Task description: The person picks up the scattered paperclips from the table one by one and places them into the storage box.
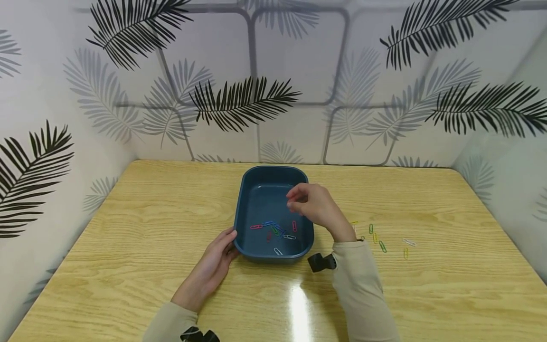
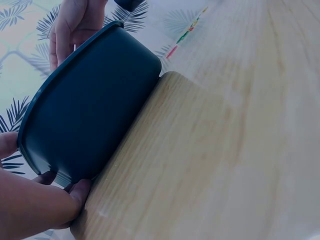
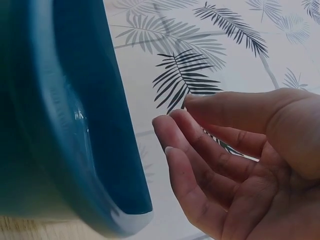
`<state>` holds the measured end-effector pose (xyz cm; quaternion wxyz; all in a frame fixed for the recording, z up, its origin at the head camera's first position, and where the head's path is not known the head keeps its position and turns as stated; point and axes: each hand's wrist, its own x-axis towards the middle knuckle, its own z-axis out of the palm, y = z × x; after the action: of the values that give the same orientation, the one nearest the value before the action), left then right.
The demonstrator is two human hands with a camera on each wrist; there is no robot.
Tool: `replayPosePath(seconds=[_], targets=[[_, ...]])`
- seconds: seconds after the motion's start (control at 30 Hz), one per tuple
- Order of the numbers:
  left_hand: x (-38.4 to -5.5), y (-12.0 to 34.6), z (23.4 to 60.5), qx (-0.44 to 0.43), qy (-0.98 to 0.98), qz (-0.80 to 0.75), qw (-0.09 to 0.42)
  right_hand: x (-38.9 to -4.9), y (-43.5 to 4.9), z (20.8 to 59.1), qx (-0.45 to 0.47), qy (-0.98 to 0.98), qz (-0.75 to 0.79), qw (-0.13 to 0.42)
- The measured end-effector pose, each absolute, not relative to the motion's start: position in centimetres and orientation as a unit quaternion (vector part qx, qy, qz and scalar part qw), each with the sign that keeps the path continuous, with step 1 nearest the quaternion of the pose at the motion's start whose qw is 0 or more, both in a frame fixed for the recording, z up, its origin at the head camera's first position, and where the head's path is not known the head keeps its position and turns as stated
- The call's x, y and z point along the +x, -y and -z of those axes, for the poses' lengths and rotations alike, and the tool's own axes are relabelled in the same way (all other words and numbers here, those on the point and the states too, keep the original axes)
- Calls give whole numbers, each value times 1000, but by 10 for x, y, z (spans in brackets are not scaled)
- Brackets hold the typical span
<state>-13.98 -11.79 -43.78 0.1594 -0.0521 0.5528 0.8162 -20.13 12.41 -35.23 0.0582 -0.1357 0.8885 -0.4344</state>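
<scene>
A dark blue plastic tray [image 1: 269, 202] stands on the wooden table, with several paper clips, red, blue, green and white, scattered toward its near end; one is a red paper clip [image 1: 294, 225]. My left hand [image 1: 215, 259] grips the tray's near left corner, its thumb at the rim and its fingers low against the outer wall, as the left wrist view shows. Over the tray's right side hovers my right hand [image 1: 316, 204]. In the right wrist view its fingers [image 3: 192, 192] are loosely bent beside the thumb, and nothing is visible between them.
To the right of the tray, several loose paper clips lie on the table [image 1: 171, 199], among them a green paper clip [image 1: 382, 246] and a white paper clip [image 1: 409, 242]. A leaf-patterned wall covering [image 1: 295, 133] rises behind the table's far edge.
</scene>
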Motion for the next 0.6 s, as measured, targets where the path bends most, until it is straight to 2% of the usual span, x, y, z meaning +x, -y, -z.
replayPosePath(seconds=[0.6], targets=[[-139,118,438,-51,-554,-816,156,-195,-137,358,-182,-894,406,42]])
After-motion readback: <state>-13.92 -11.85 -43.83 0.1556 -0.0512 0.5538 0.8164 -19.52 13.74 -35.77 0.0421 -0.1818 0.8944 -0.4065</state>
